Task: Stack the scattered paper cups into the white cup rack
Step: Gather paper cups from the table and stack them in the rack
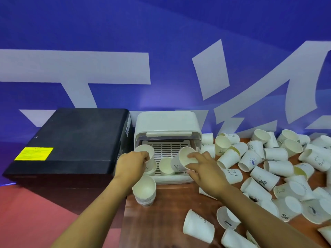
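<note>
Gripping, left hand (133,162): I see its fingers curled round a paper cup (146,153) at the front left of the white cup rack (166,140), above another cup on the slatted tray.
Right hand (202,169): I see it pinching the rim of a tilted cup (180,161), thumb outside, fingers inside, over the tray's right side.
Tray: one upright cup (166,166) stands between the hands.
Stack (144,191): nested cups stand on the wooden table (161,221) just before the rack.
Scattered cups (268,161): a heap lies right of the rack.
Black box (71,140): stands left, touching the rack.
</note>
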The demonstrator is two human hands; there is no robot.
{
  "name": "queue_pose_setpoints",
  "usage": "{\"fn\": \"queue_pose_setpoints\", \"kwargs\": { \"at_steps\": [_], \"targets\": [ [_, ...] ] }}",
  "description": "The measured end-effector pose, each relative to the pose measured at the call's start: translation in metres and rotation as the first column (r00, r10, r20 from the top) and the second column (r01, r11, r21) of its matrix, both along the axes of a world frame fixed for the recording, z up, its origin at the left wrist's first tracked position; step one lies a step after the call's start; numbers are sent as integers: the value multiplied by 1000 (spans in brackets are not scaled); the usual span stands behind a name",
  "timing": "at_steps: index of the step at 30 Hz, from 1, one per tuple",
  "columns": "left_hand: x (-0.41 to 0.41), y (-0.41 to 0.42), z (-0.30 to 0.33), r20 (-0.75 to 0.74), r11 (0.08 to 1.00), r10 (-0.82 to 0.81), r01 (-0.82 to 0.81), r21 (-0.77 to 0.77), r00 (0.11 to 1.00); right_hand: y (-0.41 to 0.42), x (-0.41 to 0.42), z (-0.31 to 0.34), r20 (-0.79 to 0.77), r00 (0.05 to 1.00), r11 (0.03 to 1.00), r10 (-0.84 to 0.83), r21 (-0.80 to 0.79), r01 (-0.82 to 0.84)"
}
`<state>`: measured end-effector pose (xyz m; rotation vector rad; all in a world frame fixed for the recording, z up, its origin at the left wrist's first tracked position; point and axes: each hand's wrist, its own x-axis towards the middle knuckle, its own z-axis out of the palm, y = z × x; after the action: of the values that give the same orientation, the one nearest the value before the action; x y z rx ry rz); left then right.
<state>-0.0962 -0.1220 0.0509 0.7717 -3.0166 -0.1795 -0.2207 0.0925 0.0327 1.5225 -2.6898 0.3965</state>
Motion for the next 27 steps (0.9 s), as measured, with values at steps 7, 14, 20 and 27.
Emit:
{"fn": "queue_pose_setpoints", "kwargs": {
  "at_steps": [7,14,20,27],
  "targets": [
    [-17,-10,-23,92,999,-29,27,16,995,-42,-14,-17,12,995,989,103,104,-104],
    [-29,-19,-43,154,996,-42,29,85,987,-77,-16,-26,32,996,949,78,302,-84],
    [-29,-25,-62,169,977,-78,42,208,983,-89,-16,-41,121,991,916,57,389,-101],
    [-25,-25,-65,161,934,-81,19,356,984,-88,-16,-55,309,951,906,26,394,-153]
  ]
}}
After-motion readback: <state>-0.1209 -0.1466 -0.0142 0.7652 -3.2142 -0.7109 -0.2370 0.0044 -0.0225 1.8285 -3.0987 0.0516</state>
